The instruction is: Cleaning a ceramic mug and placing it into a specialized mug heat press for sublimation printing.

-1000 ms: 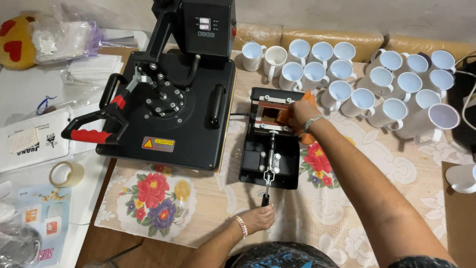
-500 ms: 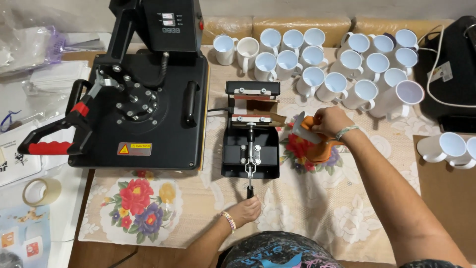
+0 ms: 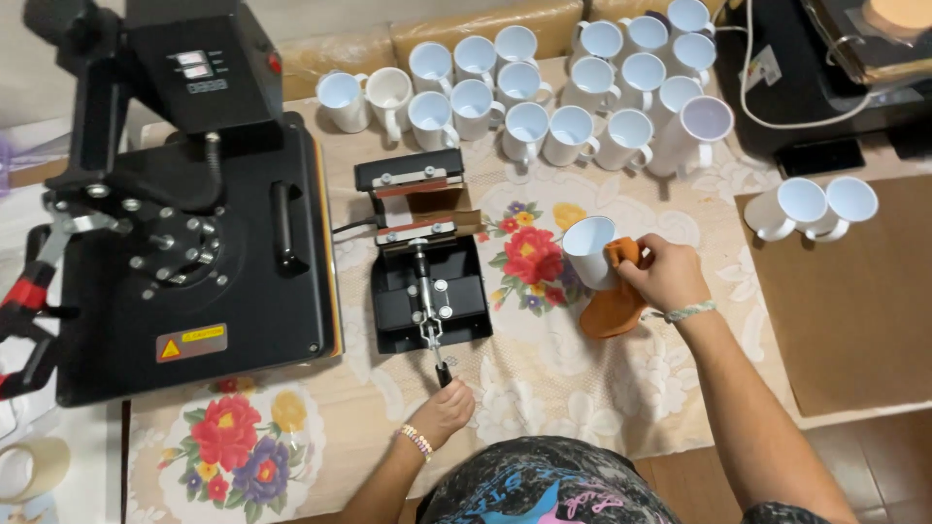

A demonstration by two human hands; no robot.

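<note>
Left of centre, on your big black heat press: a rectangular warning label [image 3: 192, 343], silver-grey with a yellow triangle and yellow strip. Upper left, its control box carries a small grey display panel [image 3: 197, 71]. Upper right, a white tag [image 3: 764, 68] on a black machine.

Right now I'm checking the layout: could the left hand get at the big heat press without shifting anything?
Probably yes: the left hand grips the mug press lever, and only bare tablecloth lies between it and the big heat press.
</note>
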